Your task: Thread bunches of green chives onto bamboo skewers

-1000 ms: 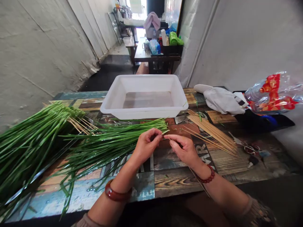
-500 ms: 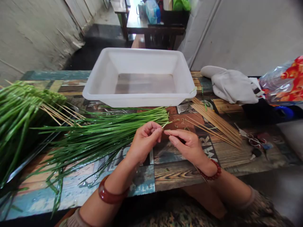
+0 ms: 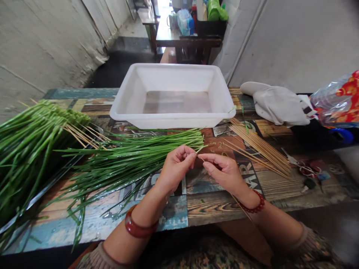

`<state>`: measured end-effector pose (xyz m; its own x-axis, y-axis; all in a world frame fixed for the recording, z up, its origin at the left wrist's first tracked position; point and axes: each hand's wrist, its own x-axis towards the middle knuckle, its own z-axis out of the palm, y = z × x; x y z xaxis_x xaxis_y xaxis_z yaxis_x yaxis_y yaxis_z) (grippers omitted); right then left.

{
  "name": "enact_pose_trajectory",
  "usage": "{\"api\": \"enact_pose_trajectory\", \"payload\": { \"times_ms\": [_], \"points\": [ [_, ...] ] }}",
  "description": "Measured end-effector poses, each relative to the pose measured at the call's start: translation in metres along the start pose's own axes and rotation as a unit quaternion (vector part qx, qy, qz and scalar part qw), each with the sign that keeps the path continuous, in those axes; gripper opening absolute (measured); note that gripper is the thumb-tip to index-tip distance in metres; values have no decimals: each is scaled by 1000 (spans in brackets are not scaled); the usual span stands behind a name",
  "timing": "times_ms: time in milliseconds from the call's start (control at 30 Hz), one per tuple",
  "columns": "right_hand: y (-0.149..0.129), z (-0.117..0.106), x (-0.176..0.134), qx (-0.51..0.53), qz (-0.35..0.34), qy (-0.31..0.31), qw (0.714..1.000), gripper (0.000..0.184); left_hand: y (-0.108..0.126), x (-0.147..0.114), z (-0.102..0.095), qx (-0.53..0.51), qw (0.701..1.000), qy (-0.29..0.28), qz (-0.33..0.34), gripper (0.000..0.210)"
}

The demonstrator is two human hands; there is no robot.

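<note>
My left hand (image 3: 179,164) is closed, its thumb and forefinger pinching the pale end of a chive stalk (image 3: 202,147). Opposite it, my right hand (image 3: 227,173) grips a thin bamboo skewer (image 3: 243,210), which runs back under the wrist. The skewer's front end meets the left fingertips; whether it has pierced the stalk is hidden. Loose green chives (image 3: 131,154) lie beside and behind my left hand, pale ends to the right. At the far left is a heap of chives threaded on skewers (image 3: 47,125), their bare ends sticking out.
A white plastic tub (image 3: 171,121) stands across the table's back. Bamboo skewers (image 3: 260,151) lie fanned out on the right. Beyond them are a pale cap (image 3: 280,102), scissors (image 3: 291,158), keys (image 3: 309,184) and a red-patterned plastic bag (image 3: 336,99).
The whole view has shifted, so everything sits slightly further right and lower. Both hands keep the same pinch, fingertips close together. More of the skewer shows below my right wrist.
</note>
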<state>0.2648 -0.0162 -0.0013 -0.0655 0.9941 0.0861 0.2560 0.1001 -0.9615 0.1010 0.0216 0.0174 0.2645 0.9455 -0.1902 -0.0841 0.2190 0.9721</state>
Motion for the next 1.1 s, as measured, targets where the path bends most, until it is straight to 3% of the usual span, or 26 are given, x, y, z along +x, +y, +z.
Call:
{"api": "enact_pose_trajectory", "payload": {
  "times_ms": [400,867,1100],
  "points": [
    [-4,-2,4,-37,-66,19,997,25,-3,0,1,24,1000,-12,12,17],
    [-4,-1,5,-43,-88,30,995,26,1,-1,3,50,998,-1,27,17],
    [-5,-2,5,-34,-82,29,996,27,-3,-1,2,160,981,16,110,12]
  ]
}}
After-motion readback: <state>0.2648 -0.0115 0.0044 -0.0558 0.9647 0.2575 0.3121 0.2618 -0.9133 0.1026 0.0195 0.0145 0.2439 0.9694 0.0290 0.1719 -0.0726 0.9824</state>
